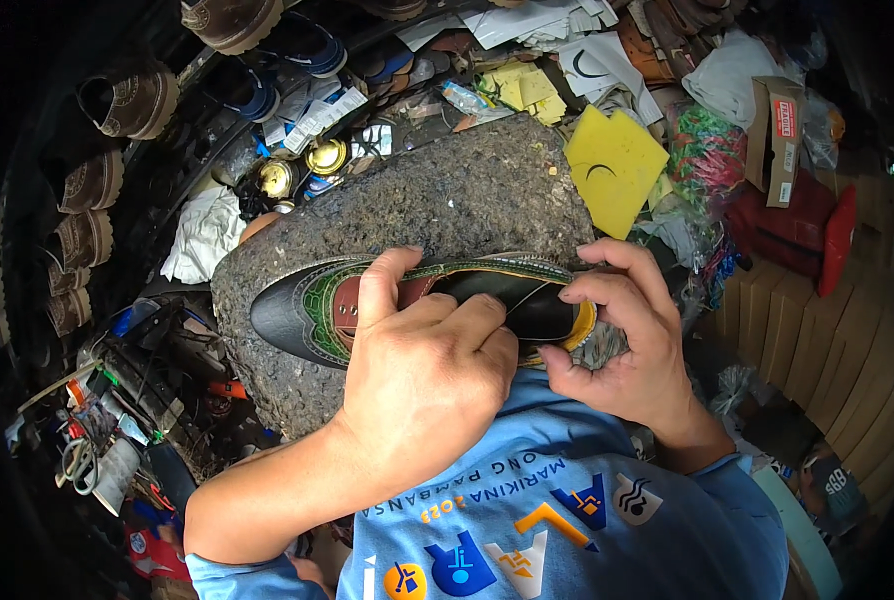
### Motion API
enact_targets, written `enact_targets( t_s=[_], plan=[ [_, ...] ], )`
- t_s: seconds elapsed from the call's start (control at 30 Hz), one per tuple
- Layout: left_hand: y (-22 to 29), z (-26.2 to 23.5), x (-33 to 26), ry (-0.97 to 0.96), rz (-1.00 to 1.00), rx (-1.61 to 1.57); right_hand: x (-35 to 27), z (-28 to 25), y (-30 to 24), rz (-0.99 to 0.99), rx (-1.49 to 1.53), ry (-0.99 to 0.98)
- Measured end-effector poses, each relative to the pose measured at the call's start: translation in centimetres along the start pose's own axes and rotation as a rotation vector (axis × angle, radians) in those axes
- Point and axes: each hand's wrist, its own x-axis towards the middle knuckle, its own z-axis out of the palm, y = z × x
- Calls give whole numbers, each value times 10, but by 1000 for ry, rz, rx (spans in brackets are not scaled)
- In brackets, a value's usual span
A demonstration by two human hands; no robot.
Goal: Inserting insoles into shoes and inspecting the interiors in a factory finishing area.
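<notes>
A shoe [302, 310] lies sideways across a rough dark stone block [397, 205], its toe to the left. The toe is black, the trim green and textured, the upper part reddish brown with eyelets, and the heel edge yellow. My left hand [427, 365] grips the shoe around its middle; the index finger reaches over the brown part and other fingers bend into the opening. At the heel, my right hand [622, 330] curls around the yellow edge, thumb on the near side and fingers on the far side. The left thumb is hidden.
Brown shoes [132, 100] line a rack at the left. Open cans [327, 155] and paper crowd the block's far edge. Yellow sheets [617, 170] and a red bag [792, 230] are at the right. Scissors [80, 465] and tools sit at the lower left.
</notes>
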Motion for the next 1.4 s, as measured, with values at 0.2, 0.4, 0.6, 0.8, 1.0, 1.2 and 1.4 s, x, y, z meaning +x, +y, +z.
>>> enact_targets(
  t_s=[0.2,0.4,0.6,0.8,1.0,1.2,1.4],
  plan=[
    [3,-2,2,-66,-11,21,-3,1,1,-20,9,-2],
    [10,-6,3,-55,-29,25,-8,3,1,-30,74,26],
    [15,-4,2,-130,-82,4,-12,1,2,-45,56,-3],
    [17,-3,4,-151,-96,60,-11,3,5,-14,71,7],
    [18,-6,10,-232,-111,92,-7,2,9,-19,93,-26],
    [17,-7,15,-277,-122,117,7,-10,9,-101,34,-176],
    [16,-15,18,-398,-130,161,17,-11,9,-285,-205,-329]
  ],
)
